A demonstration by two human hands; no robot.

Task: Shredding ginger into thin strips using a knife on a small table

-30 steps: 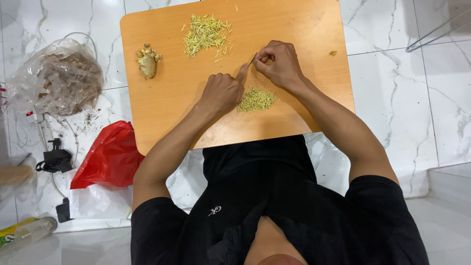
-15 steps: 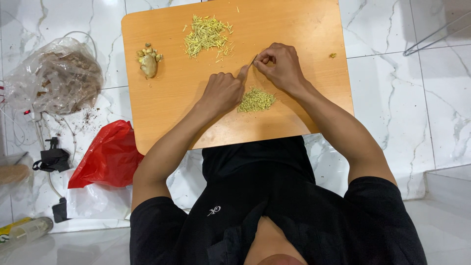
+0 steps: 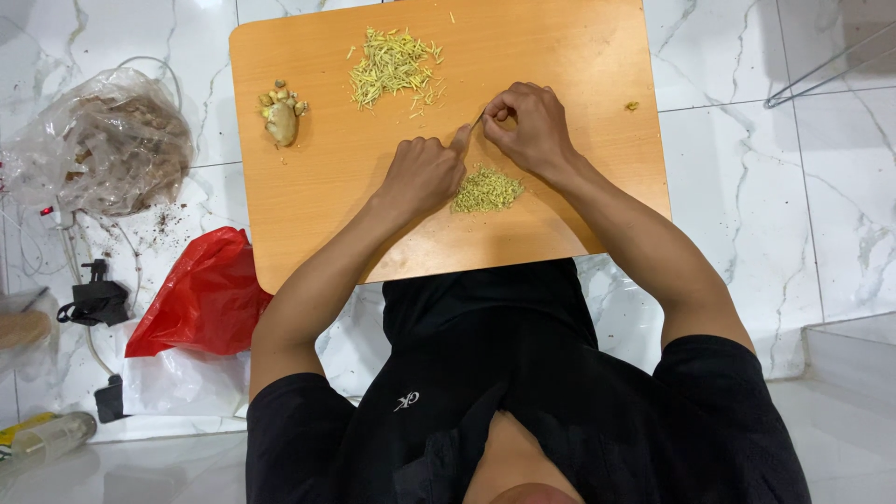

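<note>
Left hand (image 3: 422,175) fisted, right hand (image 3: 529,126) pinching one thin sliver mid-worktop (image 3: 579,215); two shredded ginger piles, one (image 3: 487,190) touching the wrists, one (image 3: 392,67) near the far edge; one ginger root (image 3: 280,119) far-left

White marbled floor tiles (image 3: 747,187), wooden board (image 3: 579,47)

Bare board (image 3: 579,56) right of the far shred pile (image 3: 392,67); ginger knob (image 3: 281,119) far left.

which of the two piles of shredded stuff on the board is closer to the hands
The smaller pile, lying just below both hands near the board's front edge. The larger pile sits apart near the far edge, right of the whole ginger root.
</note>
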